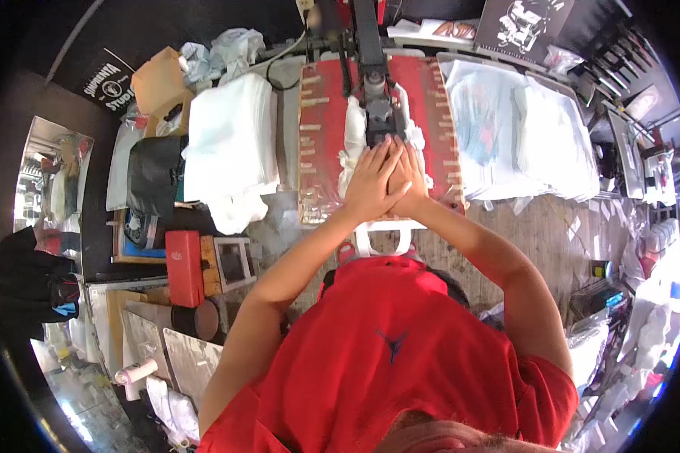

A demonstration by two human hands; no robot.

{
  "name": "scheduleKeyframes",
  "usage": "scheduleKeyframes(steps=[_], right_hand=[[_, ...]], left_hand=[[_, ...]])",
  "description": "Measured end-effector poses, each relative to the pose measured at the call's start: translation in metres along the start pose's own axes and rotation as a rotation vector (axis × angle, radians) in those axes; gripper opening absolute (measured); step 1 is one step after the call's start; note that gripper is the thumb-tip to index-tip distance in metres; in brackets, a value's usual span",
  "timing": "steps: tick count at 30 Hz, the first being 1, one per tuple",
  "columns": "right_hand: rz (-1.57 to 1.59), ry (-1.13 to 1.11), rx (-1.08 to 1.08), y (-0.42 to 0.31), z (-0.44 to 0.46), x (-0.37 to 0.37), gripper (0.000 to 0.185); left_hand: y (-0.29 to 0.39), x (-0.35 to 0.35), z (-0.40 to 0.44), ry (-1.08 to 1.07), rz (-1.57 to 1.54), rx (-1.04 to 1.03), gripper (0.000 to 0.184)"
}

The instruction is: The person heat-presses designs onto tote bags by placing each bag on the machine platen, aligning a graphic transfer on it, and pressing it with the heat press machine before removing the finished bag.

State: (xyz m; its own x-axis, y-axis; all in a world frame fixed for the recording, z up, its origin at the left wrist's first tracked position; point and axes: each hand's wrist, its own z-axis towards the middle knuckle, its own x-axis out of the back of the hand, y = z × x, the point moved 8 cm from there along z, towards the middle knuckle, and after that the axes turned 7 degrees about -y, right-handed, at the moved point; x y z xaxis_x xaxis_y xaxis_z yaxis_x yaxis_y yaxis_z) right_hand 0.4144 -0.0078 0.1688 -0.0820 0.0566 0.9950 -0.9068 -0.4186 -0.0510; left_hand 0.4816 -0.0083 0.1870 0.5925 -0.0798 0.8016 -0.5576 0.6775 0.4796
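Both hands lay flat over the lower middle of the red board (326,143), at the near end of the black block (383,113); the board stood straight ahead of the person, between a white stack of sheets (230,124) and a second white stack (557,143); the left hand (372,180) overlapped the right hand (410,180), its thumb lying across it; the left fingers were straight and slightly spread, the right fingers straight and set closer together as far as visible; neither hand seemed to pinch anything; fingertips met the edge of the block, though contact under the palms was hidden and the force could not be told. Handling, judged by look: board and block probably heavy and stiff, fixed to the black arm (370,45) rather than loose; the board's face looked smooth and perhaps slippery, its taped edges worn; the white cloth (355,124) bunched along the block looked soft, light and easily shifted; the white handle (361,240) at the near edge appeared the surest hold, the bare block suiting flat palms better than fingertips.
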Motion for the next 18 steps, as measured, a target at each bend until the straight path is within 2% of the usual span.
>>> scheduleKeyframes(steps=[1,3,4,5,7,9,15,18], right_hand=[[-0.013,0.023,0.002,0.000,0.002,-0.001,0.084],[0.165,-0.025,0.037,-0.001,0.005,-0.014,0.079],[0.245,-0.036,-0.017,0.004,0.006,-0.018,0.076],[0.319,0.078,0.013,0.004,0.003,-0.007,0.070],[0.381,0.056,-0.024,0.009,0.001,-0.014,0.061],[0.432,0.220,-0.012,0.013,-0.003,-0.017,0.049],[0.400,0.028,-0.060,0.013,0.001,-0.026,0.044],[0.412,0.063,-0.056,0.011,-0.001,-0.017,0.041]], left_hand=[[0.001,0.004,0.000,0.016,0.014,-0.016,0.072],[-0.001,0.007,-0.001,-0.003,-0.076,-0.041,0.073],[-0.002,0.007,-0.001,0.009,-0.049,-0.049,0.074],[0.000,0.007,-0.002,0.025,-0.041,-0.060,0.074],[-0.001,0.004,-0.003,0.002,-0.028,-0.023,0.072],[0.003,0.007,-0.006,0.072,-0.023,-0.012,0.068],[0.005,0.011,-0.006,0.136,-0.001,-0.016,0.063],[0.003,0.007,-0.009,0.107,-0.025,-0.008,0.063]])
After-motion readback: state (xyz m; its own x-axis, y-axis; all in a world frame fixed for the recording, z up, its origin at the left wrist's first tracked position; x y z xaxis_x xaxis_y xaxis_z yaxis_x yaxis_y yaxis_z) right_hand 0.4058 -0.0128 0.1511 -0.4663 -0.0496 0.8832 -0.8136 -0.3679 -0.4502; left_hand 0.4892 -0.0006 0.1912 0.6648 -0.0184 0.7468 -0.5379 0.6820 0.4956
